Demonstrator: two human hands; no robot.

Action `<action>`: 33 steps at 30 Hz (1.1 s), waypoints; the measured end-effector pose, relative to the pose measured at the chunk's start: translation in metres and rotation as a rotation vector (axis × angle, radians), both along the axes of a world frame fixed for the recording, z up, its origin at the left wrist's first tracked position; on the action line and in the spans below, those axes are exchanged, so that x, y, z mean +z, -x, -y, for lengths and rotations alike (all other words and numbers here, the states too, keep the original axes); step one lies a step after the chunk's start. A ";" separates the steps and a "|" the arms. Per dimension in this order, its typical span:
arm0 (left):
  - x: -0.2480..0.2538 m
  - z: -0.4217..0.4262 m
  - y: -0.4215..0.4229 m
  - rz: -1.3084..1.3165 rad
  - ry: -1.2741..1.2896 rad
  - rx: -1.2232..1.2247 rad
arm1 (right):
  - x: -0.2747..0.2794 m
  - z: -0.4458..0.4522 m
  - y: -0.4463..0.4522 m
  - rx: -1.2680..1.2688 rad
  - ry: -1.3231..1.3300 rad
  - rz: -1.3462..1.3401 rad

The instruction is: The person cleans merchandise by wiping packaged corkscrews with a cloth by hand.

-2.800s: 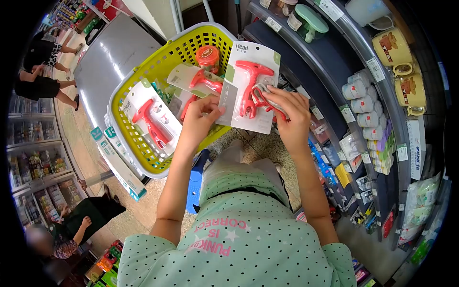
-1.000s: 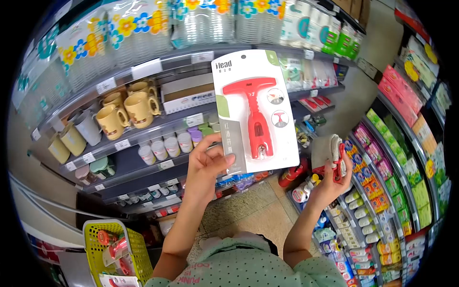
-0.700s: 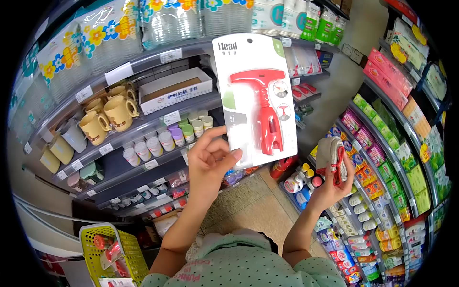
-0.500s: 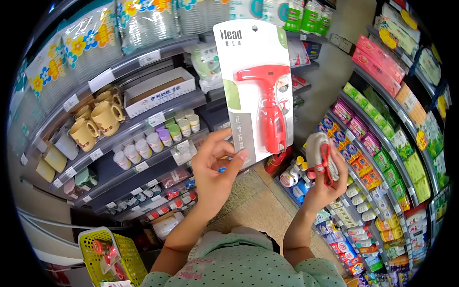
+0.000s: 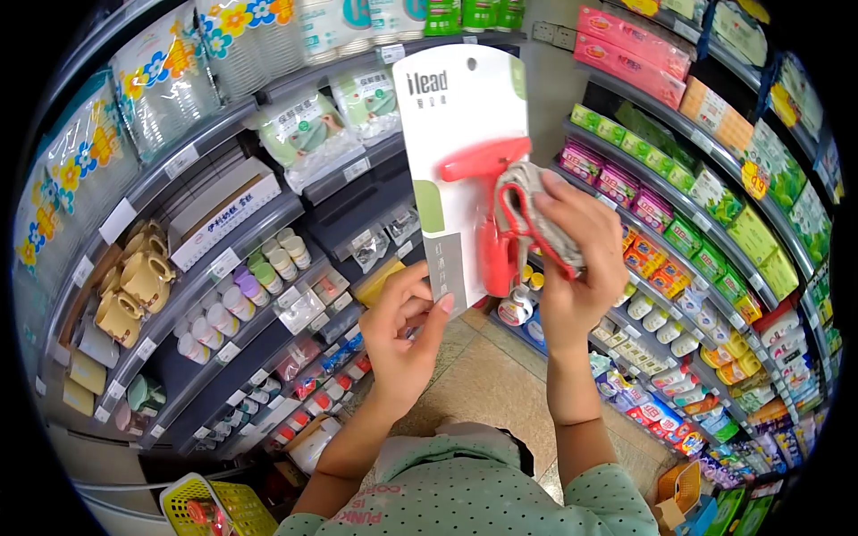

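Observation:
My left hand [image 5: 402, 344] pinches the lower left corner of a white card pack [image 5: 431, 125] that holds a red T-shaped tool [image 5: 494, 246]. The pack stands upright in front of me. My right hand [image 5: 581, 259] is closed around a folded grey cloth with red edging [image 5: 541, 223]. That cloth is in front of the pack's right side and hides part of the red tool; whether they touch, I cannot tell.
A yellow-green basket [image 5: 246, 509] with red items is at the lower left. Shelves with mugs [image 5: 147, 281], a white box [image 5: 223, 214] and cups curve along the left. Another shelf [image 5: 657, 259] with packaged goods runs down the right.
The folded cloth in my right hand has moved left and up, across the front of the pack. My view has turned right, so the shelves appear further left. The left hand keeps hold of the pack.

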State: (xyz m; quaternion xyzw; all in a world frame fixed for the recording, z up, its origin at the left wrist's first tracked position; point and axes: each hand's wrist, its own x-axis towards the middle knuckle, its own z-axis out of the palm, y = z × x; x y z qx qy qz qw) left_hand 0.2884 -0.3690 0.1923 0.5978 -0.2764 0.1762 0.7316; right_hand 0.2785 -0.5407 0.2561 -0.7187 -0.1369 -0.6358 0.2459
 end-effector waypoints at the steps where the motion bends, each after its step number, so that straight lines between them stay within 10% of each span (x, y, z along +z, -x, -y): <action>1: 0.000 0.004 0.000 0.032 0.012 0.006 | -0.001 0.001 0.000 -0.019 0.038 -0.014; 21: -0.006 0.011 -0.030 -0.176 0.183 0.006 | -0.044 0.011 0.030 0.164 0.134 -0.471; 33: -0.019 0.012 -0.024 0.028 -0.125 0.346 | -0.014 -0.014 -0.011 0.087 0.018 -0.109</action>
